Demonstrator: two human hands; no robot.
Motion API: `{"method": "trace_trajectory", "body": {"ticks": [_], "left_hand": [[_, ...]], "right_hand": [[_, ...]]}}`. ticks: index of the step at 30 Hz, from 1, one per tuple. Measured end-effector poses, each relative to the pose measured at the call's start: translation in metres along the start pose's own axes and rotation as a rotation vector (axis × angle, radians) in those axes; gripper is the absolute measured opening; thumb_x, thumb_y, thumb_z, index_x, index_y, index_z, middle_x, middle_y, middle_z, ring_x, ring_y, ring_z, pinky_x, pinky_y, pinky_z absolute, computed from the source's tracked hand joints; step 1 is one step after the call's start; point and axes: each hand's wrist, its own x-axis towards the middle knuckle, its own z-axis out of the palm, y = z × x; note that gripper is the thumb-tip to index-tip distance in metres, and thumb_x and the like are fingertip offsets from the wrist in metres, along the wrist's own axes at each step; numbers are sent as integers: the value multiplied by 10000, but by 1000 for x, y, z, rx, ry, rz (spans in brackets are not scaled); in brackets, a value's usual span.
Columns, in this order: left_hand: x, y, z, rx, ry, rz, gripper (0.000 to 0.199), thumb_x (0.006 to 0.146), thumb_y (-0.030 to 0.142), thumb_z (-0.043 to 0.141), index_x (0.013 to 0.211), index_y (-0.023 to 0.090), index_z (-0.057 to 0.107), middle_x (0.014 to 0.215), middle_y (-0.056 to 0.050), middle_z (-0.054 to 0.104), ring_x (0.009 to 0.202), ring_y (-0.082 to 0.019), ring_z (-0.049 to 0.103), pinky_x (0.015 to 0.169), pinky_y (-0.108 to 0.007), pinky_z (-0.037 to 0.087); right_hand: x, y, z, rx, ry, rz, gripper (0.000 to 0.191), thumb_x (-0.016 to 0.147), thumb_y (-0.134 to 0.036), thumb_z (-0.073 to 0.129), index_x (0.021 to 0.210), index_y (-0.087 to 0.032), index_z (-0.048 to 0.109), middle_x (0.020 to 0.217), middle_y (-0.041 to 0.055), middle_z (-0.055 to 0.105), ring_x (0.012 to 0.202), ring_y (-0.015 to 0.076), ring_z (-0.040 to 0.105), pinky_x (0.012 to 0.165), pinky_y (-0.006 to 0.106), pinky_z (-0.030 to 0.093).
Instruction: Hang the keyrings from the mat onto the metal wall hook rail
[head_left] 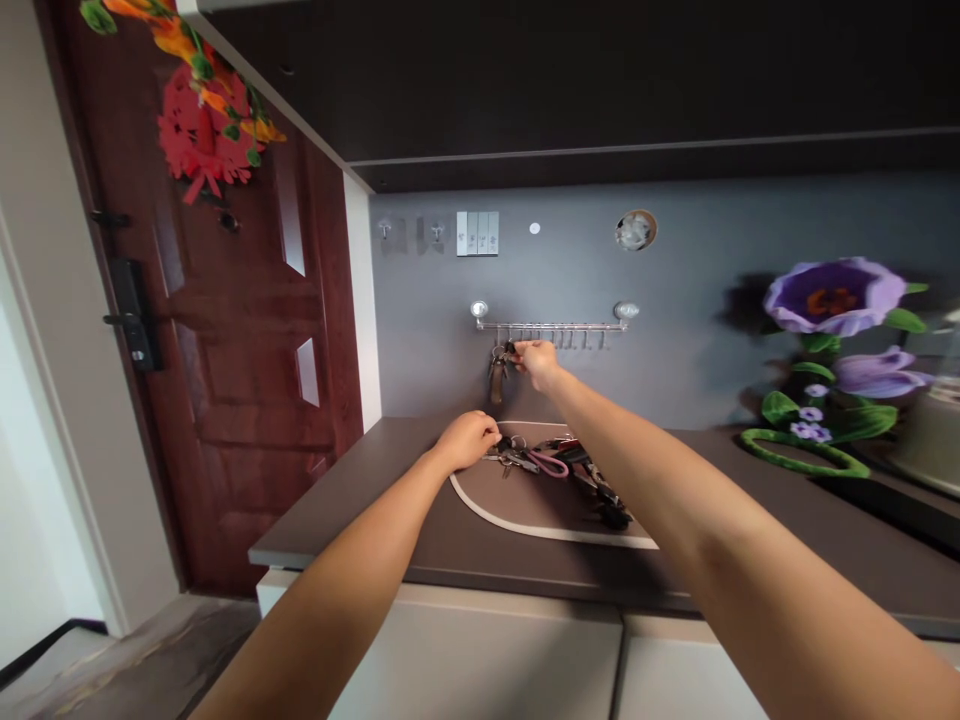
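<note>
A clear rail with small hooks [555, 326] is fixed to the grey wall. Near its left end hangs a bunch of keys with a brown fob [497, 380]. My right hand [536, 362] is closed in a pinch on a small dark item beside that bunch, just under the rail. Below, my left hand [469, 440] has its fingers curled at the left end of a pile of keys; what they hold, if anything, is hidden. The pile, with a pink strap [551, 464] and dark key fobs [613, 514], lies on a brown mat with a pale edge [525, 527].
A dark shelf [600, 90] overhangs the counter [352, 480]. Purple artificial flowers [832, 295] stand at the right. On the left is a red-brown door [262, 480] with a black lock [137, 315]. White switches [478, 233] and a round wall hole [636, 230] are above the rail.
</note>
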Motion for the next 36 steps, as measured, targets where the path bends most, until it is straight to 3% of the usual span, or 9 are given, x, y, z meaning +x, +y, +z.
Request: {"method": "trace_trajectory", "body": {"ticks": [22,30,36], "left_hand": [[0,-2,0,4,8,-2,178,760,235,494,720,163,652,757,-50,602,713,-155,532,688,-268,392],[1,-5,1,23,5,-8,183,756,238,489,731,167,656,778,-54,607,724,-160,538,686,-265,389],[1,-8,1,34,7,-11,197,766,253,478,758,164,653,790,-55,608,747,-161,540,709,-266,392]], "right_hand": [[-4,0,-3,70,-12,166,100,764,-115,499,676,-145,537,542,-11,568,490,55,542,501,177,429],[-4,8,-6,23,-61,157,92,765,-126,496,684,-144,535,558,-15,555,528,62,557,530,189,434],[-3,12,-7,-31,-76,113,99,753,-95,489,671,-140,520,553,-18,542,455,45,492,482,178,400]]}}
